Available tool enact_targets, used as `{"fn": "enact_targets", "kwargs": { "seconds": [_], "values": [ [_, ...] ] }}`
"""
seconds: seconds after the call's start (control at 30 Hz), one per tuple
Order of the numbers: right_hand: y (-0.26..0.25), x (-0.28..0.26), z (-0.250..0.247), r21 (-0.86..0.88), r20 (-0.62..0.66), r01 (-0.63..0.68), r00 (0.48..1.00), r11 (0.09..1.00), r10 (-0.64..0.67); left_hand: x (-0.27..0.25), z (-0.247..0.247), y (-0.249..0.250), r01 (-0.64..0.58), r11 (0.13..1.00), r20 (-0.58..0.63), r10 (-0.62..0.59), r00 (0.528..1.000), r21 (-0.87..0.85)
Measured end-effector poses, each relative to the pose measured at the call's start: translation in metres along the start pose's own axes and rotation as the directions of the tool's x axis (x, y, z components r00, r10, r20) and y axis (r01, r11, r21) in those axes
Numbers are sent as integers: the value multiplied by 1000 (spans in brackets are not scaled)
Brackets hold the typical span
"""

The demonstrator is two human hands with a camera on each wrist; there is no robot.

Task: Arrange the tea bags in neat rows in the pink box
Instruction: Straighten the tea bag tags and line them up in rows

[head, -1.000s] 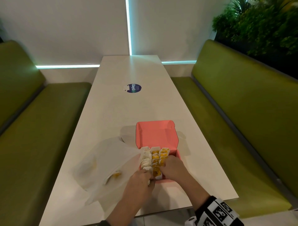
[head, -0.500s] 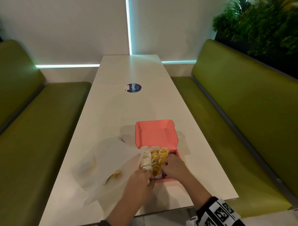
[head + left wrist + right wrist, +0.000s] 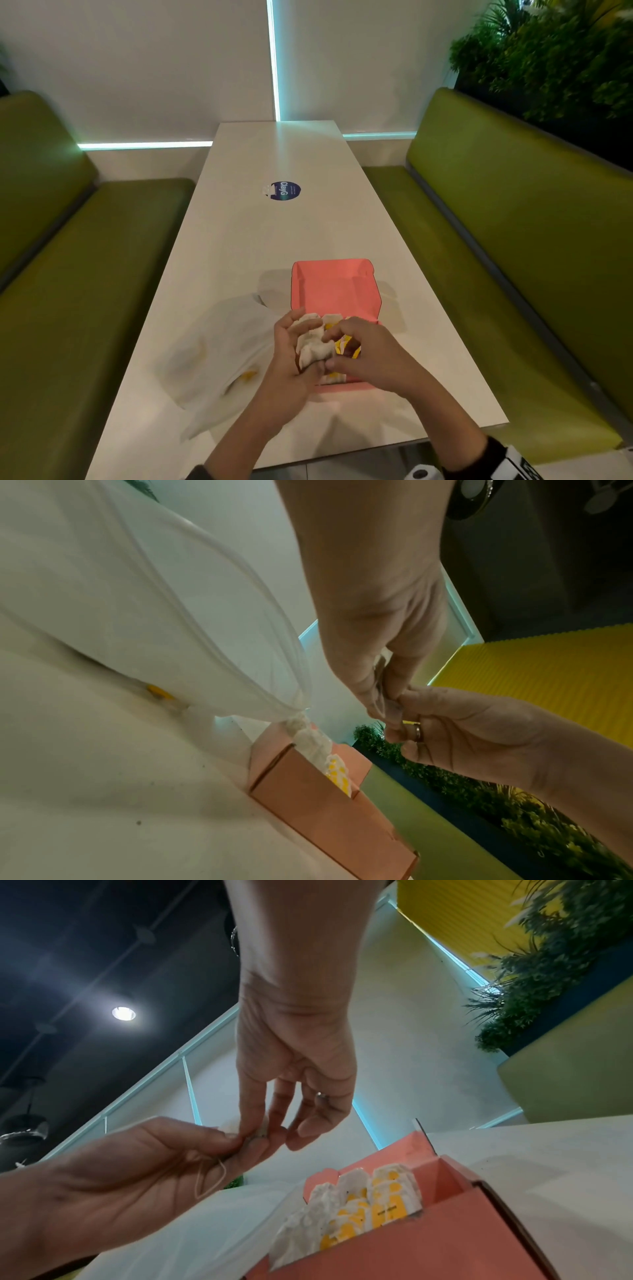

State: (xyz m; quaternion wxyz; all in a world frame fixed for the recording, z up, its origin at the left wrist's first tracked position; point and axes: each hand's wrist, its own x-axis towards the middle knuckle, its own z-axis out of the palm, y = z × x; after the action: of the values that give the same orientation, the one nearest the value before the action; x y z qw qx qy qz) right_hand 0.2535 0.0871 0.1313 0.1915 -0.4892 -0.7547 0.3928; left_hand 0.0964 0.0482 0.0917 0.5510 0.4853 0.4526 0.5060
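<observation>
A long white table (image 3: pixel 239 246) was flanked by green benches on the left (image 3: pixel 85 260) and on the right (image 3: pixel 513 222). A round blue sticker (image 3: pixel 285 191) was seen mid-table, a translucent plastic bag (image 3: pixel 219 349) near its front edge, and foliage (image 3: pixel 555 51) at upper right.

Both hands rose from the rows in the box (image 3: pixel 337 287), where they had been pressing among the tea bags. The left hand (image 3: pixel 291 356) came up holding a bunch of white bags (image 3: pixel 313 342) above the box's near end, and the right hand (image 3: pixel 366 353) met it, thumb and forefinger pinching at the bunch.
</observation>
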Motion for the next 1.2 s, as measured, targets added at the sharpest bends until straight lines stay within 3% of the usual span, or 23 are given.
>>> {"fn": "enact_targets", "kwargs": {
  "seconds": [0.1, 0.2, 0.3, 0.5, 0.67, 0.77, 0.8, 0.83, 0.9, 0.93, 0.97, 1.0, 1.03, 1.07, 1.17, 1.2],
  "values": [
    [1, 1, 0, 68, -67, -4, 998, 998, 8, -1, -1, 2, 24, 993, -14, -26, 1000, -116],
    [2, 1, -2, 183, -147, -29, 988, 983, 57, 1, -1, 4, 66, 995, -146, -76, 986, -74],
    [3, 0, -4, 204, -78, -87, 991, 975, 105, 4, -2, 4, 78, 997, -250, -77, 965, -6],
    [1, -2, -9, 180, 36, -129, 992, 975, 125, 6, 3, 6, 16, 995, -274, 11, 962, 97],
    [2, 1, -10, 78, -44, 18, 999, 997, -14, 4, 6, 13, -61, 945, -173, 122, 977, 322],
    [4, 3, -15, 55, -31, 24, 999, 998, -22, 4, 7, 16, -95, 927, -156, 161, 974, 362],
    [5, 5, -16, 71, -108, 19, 994, 997, -11, 4, 7, 17, -107, 919, -160, 179, 971, 379],
    [7, 7, -17, 105, -273, 6, 962, 994, 23, 5, 7, 18, -119, 909, -170, 201, 965, 400],
    [4, 8, -21, 189, -620, 22, 778, 982, 102, 6, 7, 20, -133, 896, -201, 236, 951, 424],
    [2, 7, -23, 215, -647, 38, 754, 976, 113, 6, 7, 20, -138, 895, -215, 247, 945, 424],
    [0, 6, -25, 210, -549, 34, 831, 977, 89, 6, 7, 20, -144, 895, -227, 258, 939, 422],
    [-2, 4, -24, 184, -343, 12, 938, 983, 53, 6, 6, 20, -151, 894, -238, 270, 933, 422],
    [-3, 2, -22, 149, -145, -12, 989, 989, 34, 6, 6, 20, -156, 892, -246, 279, 928, 423],
    [-2, 2, -20, 123, -74, -25, 997, 992, 34, 6, 6, 20, -162, 892, -250, 287, 925, 423],
    [7, 9, -21, 72, -339, -60, 937, 996, 81, 5, 8, 22, -175, 900, -267, 296, 917, 399],
    [7, 9, -21, 73, -333, -61, 939, 995, 82, 5, 9, 24, -178, 905, -275, 297, 915, 387]
  ]
}}
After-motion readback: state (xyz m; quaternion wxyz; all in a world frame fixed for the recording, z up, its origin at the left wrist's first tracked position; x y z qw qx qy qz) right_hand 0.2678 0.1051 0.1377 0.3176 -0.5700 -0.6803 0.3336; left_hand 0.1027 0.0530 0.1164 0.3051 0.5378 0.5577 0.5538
